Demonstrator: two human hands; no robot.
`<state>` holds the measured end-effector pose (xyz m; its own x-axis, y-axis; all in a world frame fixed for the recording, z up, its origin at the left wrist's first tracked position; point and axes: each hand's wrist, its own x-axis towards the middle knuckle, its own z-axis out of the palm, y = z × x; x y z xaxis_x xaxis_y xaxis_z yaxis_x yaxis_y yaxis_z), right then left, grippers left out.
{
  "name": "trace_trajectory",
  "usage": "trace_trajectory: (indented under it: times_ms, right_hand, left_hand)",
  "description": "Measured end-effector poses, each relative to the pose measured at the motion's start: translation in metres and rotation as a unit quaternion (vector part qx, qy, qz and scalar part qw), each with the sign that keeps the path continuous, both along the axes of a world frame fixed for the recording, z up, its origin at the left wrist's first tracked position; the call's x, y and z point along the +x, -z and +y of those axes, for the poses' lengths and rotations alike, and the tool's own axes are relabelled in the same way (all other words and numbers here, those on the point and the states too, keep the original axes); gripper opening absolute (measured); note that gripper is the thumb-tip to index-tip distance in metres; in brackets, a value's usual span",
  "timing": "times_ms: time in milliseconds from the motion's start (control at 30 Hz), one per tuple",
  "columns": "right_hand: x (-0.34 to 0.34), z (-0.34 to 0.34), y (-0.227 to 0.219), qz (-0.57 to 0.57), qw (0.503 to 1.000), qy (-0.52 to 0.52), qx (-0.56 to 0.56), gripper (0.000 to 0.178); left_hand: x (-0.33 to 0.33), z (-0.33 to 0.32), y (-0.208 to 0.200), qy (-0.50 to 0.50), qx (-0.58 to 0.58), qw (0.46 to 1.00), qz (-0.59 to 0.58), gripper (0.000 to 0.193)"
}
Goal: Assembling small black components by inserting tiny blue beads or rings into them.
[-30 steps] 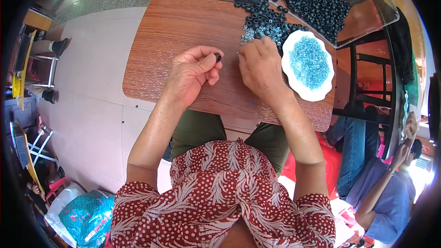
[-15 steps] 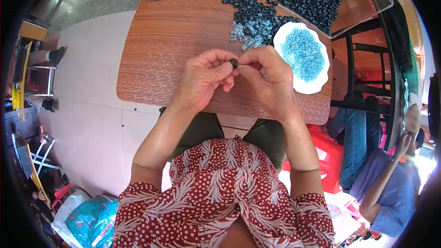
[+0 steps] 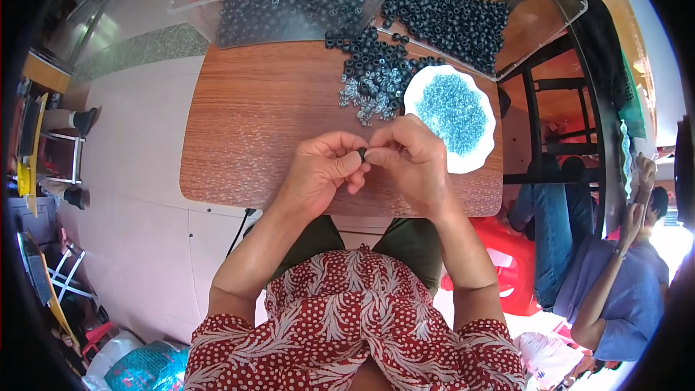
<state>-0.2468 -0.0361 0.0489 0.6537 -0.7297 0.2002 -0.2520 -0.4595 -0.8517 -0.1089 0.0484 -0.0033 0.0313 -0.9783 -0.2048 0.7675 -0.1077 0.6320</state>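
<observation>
Over the near part of the wooden table, my left hand [image 3: 315,176] pinches a small, round black bead-like piece [image 3: 362,153] between thumb and fingers. My right hand [image 3: 414,166] meets it from the other side, thumb and forefinger pressed together against the piece. Whatever lies between those right fingertips is too small to make out. Just beyond my right hand stands a white scalloped plate [image 3: 476,165] heaped with tiny clear bluish pieces [image 3: 455,112]. Left of the plate, loose black pieces [image 3: 369,54] mix with small clear rings [image 3: 376,98] on the tabletop.
Two clear plastic bins of black pieces, the left bin [image 3: 289,18] and the right bin [image 3: 449,29], border the table's [image 3: 250,123] far side. A red stool [image 3: 499,261] is right of my legs. Another person [image 3: 615,289] sits at the far right beside a dark metal frame [image 3: 590,174].
The view has shifted, so table and bins appear lower and slightly left. My hands stay together around the black piece, with my right fingertips now closer over it.
</observation>
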Motion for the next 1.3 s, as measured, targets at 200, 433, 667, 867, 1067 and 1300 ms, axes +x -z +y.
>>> trace_trajectory:
  times_ms: [200,433,667,867,1067,1300]
  right_hand:
    - [0.0,0.004,0.0,-0.05,0.968,0.022,-0.245,0.016]
    - [-0.006,0.003,0.007,-0.057,0.973,0.052,-0.216,0.019]
    - [-0.004,0.011,0.0,-0.021,0.982,0.035,-0.185,0.016]
    - [-0.007,0.017,-0.002,-0.081,0.989,0.071,0.097,0.015]
    - [-0.016,-0.006,-0.003,-0.087,0.938,0.029,0.333,0.018]
    - [-0.004,-0.033,-0.015,0.008,0.998,0.059,0.001,0.007]
  left_hand:
    - [-0.001,-0.01,-0.011,-0.007,-0.027,1.0,-0.003,0.014]
    - [-0.007,-0.013,-0.015,-0.024,-0.004,0.999,-0.045,0.013]
    - [-0.009,-0.009,-0.008,-0.054,-0.02,0.99,-0.131,0.013]
    - [-0.004,-0.007,-0.009,-0.015,-0.029,0.997,-0.073,0.015]
    - [-0.007,-0.006,-0.014,0.038,-0.013,0.999,-0.01,0.019]
    - [0.003,-0.022,-0.003,0.035,0.004,0.995,0.096,0.015]
